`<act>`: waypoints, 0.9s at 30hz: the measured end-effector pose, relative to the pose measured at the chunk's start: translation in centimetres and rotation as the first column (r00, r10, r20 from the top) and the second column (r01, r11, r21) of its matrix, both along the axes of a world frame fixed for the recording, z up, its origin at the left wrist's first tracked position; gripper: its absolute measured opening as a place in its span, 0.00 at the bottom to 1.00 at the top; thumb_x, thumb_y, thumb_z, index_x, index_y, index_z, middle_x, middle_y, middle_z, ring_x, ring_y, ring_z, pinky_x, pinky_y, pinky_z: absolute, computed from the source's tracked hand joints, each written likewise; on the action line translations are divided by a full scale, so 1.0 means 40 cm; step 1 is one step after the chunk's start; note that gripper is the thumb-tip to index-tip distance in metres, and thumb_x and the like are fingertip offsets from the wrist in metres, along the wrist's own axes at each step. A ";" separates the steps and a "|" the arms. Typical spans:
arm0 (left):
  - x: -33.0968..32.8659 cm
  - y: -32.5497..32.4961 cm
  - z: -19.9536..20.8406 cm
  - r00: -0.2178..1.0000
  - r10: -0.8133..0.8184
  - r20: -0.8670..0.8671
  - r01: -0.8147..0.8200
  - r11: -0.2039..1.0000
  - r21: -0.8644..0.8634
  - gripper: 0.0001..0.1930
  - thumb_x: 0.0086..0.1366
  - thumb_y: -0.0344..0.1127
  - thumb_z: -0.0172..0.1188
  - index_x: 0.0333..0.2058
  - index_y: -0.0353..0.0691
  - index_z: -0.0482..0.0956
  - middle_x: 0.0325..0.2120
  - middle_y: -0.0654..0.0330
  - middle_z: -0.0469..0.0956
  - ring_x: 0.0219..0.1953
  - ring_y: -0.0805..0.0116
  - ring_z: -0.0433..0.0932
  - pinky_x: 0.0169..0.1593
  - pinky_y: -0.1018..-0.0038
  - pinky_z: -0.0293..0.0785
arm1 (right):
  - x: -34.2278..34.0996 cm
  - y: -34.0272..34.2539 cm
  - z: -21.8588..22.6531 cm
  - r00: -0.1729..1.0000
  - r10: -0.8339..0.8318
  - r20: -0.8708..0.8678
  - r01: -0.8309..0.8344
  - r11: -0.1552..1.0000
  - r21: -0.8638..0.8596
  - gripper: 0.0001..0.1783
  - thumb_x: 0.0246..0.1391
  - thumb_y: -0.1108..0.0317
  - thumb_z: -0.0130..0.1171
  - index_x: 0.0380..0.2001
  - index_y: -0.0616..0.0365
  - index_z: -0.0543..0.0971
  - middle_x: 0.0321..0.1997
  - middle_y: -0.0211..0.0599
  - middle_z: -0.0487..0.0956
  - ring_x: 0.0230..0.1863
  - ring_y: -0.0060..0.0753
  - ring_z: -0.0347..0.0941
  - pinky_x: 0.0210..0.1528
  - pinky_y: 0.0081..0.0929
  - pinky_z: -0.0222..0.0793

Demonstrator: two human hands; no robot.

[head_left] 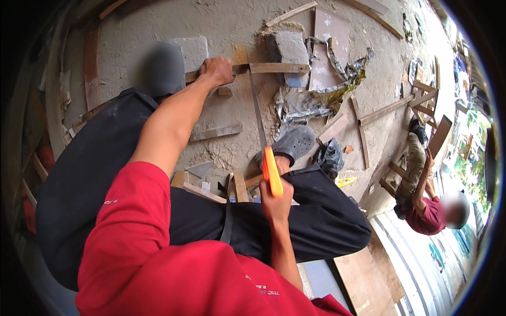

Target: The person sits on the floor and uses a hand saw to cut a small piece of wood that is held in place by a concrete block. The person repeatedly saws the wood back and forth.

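Note:
My right hand (278, 203) is closed around the orange and yellow handle of a handsaw (273, 174). Its long narrow blade (257, 108) points away from me, with the far end at a wooden strip (279, 68). Left of the blade, my left hand (217, 72) grips the strip from above, fingers wrapped over it. The strip's right end lies on a grey block (290, 48); another pale block (192, 51) is by its left part. A small wood offcut (225, 91) lies just below my left hand. How deep the blade sits in the wood cannot be made out.
My grey clog (296, 146) stands near the blade. Around it are a crumpled plastic sheet (311, 102), a black bag (330, 158) and a loose wood piece (216, 132). At right, another person (427, 210) holds a board (440, 136) beside a wooden frame (424, 100).

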State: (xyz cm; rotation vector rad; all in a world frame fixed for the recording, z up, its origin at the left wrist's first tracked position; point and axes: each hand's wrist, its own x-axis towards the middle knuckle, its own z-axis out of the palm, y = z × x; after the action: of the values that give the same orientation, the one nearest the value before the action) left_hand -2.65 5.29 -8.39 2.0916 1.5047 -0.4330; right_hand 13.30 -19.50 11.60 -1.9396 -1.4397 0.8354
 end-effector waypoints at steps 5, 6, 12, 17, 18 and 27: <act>-0.010 0.035 0.018 0.994 0.037 0.105 -0.042 0.998 0.045 0.17 0.52 0.42 0.59 0.36 0.36 0.84 0.31 0.41 0.82 0.38 0.48 0.83 0.43 0.59 0.79 | -0.051 0.139 -0.221 0.978 -0.201 -0.047 0.180 0.942 -0.283 0.16 0.48 0.63 0.62 0.19 0.66 0.73 0.18 0.54 0.72 0.20 0.52 0.70 0.26 0.40 0.64; -0.018 0.037 0.009 0.995 0.039 0.094 -0.042 0.999 0.033 0.17 0.52 0.42 0.59 0.35 0.35 0.84 0.31 0.41 0.81 0.37 0.48 0.83 0.43 0.59 0.79 | -0.056 0.138 -0.208 0.987 -0.159 -0.010 0.152 0.956 -0.251 0.14 0.48 0.65 0.62 0.19 0.66 0.74 0.18 0.53 0.72 0.20 0.50 0.71 0.26 0.39 0.64; -0.015 0.026 0.037 1.000 0.024 0.016 -0.023 0.999 -0.027 0.14 0.48 0.36 0.60 0.33 0.35 0.85 0.33 0.43 0.82 0.39 0.49 0.83 0.42 0.59 0.80 | -0.018 0.043 -0.033 0.999 -0.049 0.016 0.050 0.995 -0.081 0.08 0.47 0.72 0.62 0.21 0.64 0.76 0.18 0.45 0.76 0.21 0.34 0.75 0.27 0.32 0.66; -0.001 0.043 0.008 0.996 0.076 0.055 -0.077 0.997 0.016 0.15 0.49 0.37 0.60 0.34 0.35 0.85 0.33 0.43 0.82 0.39 0.48 0.83 0.42 0.59 0.80 | -0.032 0.133 -0.095 0.984 -0.177 -0.029 0.163 0.949 -0.270 0.10 0.47 0.68 0.63 0.20 0.64 0.76 0.16 0.45 0.74 0.20 0.42 0.74 0.27 0.32 0.66; -0.010 0.043 0.002 0.996 0.085 0.014 -0.085 0.996 0.013 0.15 0.49 0.37 0.60 0.34 0.35 0.85 0.33 0.44 0.82 0.39 0.48 0.83 0.42 0.59 0.80 | -0.024 0.110 -0.060 0.989 -0.149 -0.013 0.141 0.956 -0.258 0.11 0.47 0.68 0.63 0.20 0.64 0.76 0.16 0.46 0.74 0.20 0.44 0.73 0.27 0.33 0.66; 0.035 0.037 0.029 0.994 0.098 0.051 -0.098 0.995 -0.007 0.15 0.51 0.37 0.60 0.36 0.37 0.85 0.36 0.45 0.82 0.41 0.48 0.82 0.46 0.59 0.79 | 0.019 0.188 -0.080 0.981 -0.184 -0.054 0.153 0.922 -0.355 0.15 0.48 0.62 0.62 0.21 0.65 0.76 0.18 0.53 0.75 0.22 0.59 0.72 0.26 0.43 0.66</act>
State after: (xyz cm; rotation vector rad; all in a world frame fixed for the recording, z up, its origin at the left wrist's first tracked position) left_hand -1.27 6.79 -7.24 1.9999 1.5665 -0.3431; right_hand 14.08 -11.97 8.40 -2.2194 -1.1094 1.1394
